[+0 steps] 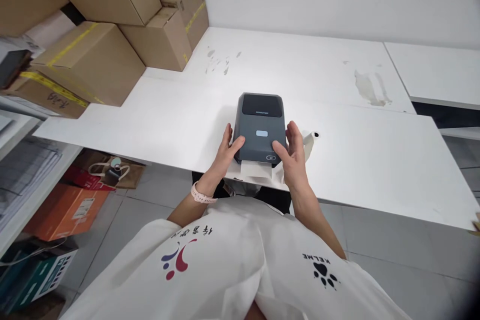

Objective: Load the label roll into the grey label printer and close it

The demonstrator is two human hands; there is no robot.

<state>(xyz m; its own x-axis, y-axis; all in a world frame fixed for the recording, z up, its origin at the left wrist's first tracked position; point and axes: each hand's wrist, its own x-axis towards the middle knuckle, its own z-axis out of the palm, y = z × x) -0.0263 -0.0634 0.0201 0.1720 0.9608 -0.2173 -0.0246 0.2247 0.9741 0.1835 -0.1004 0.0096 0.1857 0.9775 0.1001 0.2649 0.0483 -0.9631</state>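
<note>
A dark grey label printer (260, 125) sits on the white table close to its front edge. My left hand (224, 154) grips the printer's left side, thumb on the top cover and fingers along the side wall. On the opposite side my right hand (294, 160) holds it the same way, its thumb near the front right corner. A white paper strip (256, 169) sticks out of the printer's front toward me. Just beyond my right hand lies a small white paper roll (310, 143), partly hidden by the fingers.
Cardboard boxes (90, 62) are stacked at the table's left end against the wall. Worn patches (369, 87) mark the white tabletop (375, 160). Low on the left stand a shelf with papers (28, 175) and an orange box (67, 210) on the floor.
</note>
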